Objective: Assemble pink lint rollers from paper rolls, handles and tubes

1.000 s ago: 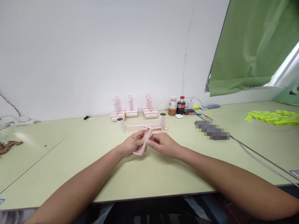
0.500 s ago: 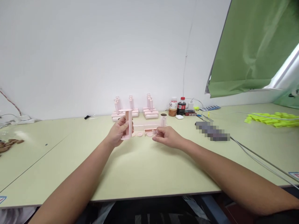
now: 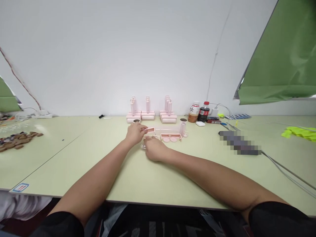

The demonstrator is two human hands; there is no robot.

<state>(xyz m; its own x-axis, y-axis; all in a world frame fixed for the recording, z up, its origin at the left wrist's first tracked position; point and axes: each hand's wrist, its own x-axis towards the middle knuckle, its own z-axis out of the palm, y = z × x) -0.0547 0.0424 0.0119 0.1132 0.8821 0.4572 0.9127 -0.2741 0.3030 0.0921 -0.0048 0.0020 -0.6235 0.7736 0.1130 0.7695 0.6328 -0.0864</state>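
My left hand (image 3: 134, 134) is closed, its fingertips on the end of a small pink trough-shaped piece (image 3: 150, 130) lying low at the table. Just in front, my right hand (image 3: 156, 149) is closed with its back to me; a small clear plastic piece (image 3: 143, 146) pokes out at its fingertips. Right of the hands lies another pink trough (image 3: 171, 135) with two round pink discs (image 3: 173, 139) at its front. Beyond it stands a clear pinkish tube (image 3: 182, 128). My right fingers hide part of what lies between the hands.
Several pink roller-like pieces with upright handles (image 3: 169, 118) stand along the wall. To their right are an orange drink bottle (image 3: 194, 112), a cola bottle (image 3: 203, 112) and a white case (image 3: 200, 124). Brown pieces (image 3: 18, 141) lie far left, yellow strips (image 3: 300, 133) far right.
My left hand has lowered the pink trough from upright to lying near the table. My right hand has crossed left, close to the left one. The view has shifted.
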